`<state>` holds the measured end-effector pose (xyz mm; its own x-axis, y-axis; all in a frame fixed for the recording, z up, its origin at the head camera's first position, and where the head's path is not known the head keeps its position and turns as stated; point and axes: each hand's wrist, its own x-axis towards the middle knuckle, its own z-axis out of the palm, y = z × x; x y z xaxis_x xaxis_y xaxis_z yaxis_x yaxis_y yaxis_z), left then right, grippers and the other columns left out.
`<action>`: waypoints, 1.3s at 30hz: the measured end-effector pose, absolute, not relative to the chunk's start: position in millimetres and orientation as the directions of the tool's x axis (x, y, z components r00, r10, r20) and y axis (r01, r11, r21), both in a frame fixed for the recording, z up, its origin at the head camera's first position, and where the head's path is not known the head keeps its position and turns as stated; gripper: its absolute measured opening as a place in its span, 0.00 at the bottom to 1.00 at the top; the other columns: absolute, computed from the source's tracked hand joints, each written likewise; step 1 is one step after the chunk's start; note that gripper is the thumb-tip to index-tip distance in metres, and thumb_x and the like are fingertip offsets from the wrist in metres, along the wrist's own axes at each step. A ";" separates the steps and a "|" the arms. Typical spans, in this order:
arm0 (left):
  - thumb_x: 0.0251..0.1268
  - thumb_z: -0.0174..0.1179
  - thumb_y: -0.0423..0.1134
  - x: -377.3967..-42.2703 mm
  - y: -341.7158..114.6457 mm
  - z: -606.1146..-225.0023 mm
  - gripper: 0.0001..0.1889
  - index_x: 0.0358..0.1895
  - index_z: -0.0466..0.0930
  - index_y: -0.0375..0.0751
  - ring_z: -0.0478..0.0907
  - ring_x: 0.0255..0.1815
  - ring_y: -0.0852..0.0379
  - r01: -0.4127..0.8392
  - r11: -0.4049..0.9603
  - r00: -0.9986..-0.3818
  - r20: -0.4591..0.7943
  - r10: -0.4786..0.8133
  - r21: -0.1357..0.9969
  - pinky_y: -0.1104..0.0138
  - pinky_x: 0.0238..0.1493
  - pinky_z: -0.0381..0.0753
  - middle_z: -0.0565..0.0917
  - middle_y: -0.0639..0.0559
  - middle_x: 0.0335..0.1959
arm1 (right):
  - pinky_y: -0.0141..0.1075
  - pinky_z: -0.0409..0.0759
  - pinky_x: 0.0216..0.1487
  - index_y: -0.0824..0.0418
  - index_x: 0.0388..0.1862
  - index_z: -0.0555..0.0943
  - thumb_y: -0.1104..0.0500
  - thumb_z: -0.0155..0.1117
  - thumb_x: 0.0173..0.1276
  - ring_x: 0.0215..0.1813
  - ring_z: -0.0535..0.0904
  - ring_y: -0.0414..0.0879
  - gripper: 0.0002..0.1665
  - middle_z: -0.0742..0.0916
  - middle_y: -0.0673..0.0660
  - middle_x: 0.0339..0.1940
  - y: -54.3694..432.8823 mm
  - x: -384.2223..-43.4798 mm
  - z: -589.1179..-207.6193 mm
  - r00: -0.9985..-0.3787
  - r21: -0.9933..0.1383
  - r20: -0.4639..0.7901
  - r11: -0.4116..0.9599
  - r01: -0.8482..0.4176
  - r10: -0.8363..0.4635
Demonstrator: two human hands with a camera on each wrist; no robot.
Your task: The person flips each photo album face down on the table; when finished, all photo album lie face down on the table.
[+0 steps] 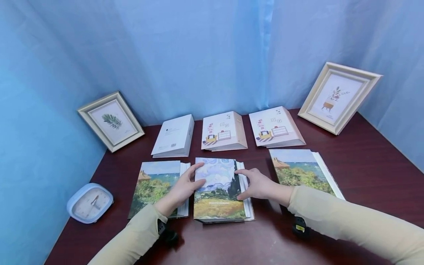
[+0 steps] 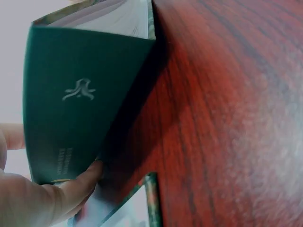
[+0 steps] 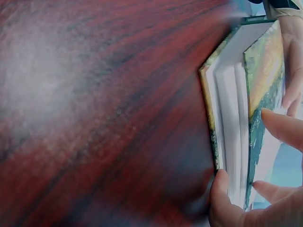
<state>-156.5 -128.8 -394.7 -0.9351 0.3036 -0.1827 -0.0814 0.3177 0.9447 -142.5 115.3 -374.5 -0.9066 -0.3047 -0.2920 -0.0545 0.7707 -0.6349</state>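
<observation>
Holding the photo album (image 1: pixel 216 189) from both sides, the left hand (image 1: pixel 181 188) seems to grip its green spine (image 2: pixel 71 109), partly out of view; the right hand (image 1: pixel 260 184) pinches its page edge (image 3: pixel 232 113). It lies on the table (image 1: pixel 238 243) between two seaside albums (image 1: pixel 149 186) (image 1: pixel 303 171).

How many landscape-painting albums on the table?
3, in the front row: left album; middle album, held by the left hand and right hand; right album, partly behind the right sleeve. Others may be hidden.
</observation>
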 end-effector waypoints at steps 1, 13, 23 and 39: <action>0.69 0.53 0.33 -156.3 -129.4 -394.1 0.30 0.73 0.57 0.48 0.43 0.76 0.41 -0.086 0.311 -0.935 -0.184 0.302 0.946 0.46 0.70 0.57 0.47 0.41 0.77 | 0.47 0.76 0.47 0.58 0.68 0.69 0.57 0.78 0.47 0.55 0.74 0.59 0.47 0.69 0.72 0.62 114.2 -142.4 -375.1 -0.909 -0.629 -0.286 0.775 -0.060 -0.302; 0.70 0.52 0.34 -152.7 -140.3 -386.9 0.31 0.74 0.54 0.49 0.39 0.77 0.41 -0.066 0.317 -0.934 -0.171 0.314 0.946 0.46 0.70 0.56 0.44 0.44 0.77 | 0.45 0.77 0.47 0.58 0.69 0.68 0.57 0.79 0.46 0.47 0.76 0.53 0.49 0.70 0.70 0.59 102.0 -141.3 -376.2 -0.903 -0.654 -0.281 0.753 -0.068 -0.325; 0.71 0.52 0.36 -154.7 -153.8 -355.8 0.33 0.75 0.49 0.54 0.43 0.76 0.41 -0.052 0.372 -0.945 -0.166 0.281 0.927 0.44 0.69 0.56 0.46 0.42 0.77 | 0.37 0.78 0.39 0.58 0.69 0.64 0.58 0.79 0.47 0.40 0.78 0.49 0.51 0.70 0.70 0.56 80.7 -141.1 -379.3 -0.894 -0.764 -0.241 0.642 -0.065 -0.377; 0.74 0.47 0.39 -151.4 -158.3 -325.0 0.30 0.75 0.48 0.53 0.69 0.41 0.48 -0.033 0.412 -0.936 -0.173 0.307 0.910 0.63 0.28 0.67 0.49 0.39 0.76 | 0.45 0.77 0.48 0.58 0.69 0.60 0.56 0.78 0.49 0.51 0.76 0.59 0.52 0.66 0.73 0.58 71.0 -145.9 -379.2 -0.879 -0.794 -0.229 0.602 -0.080 -0.419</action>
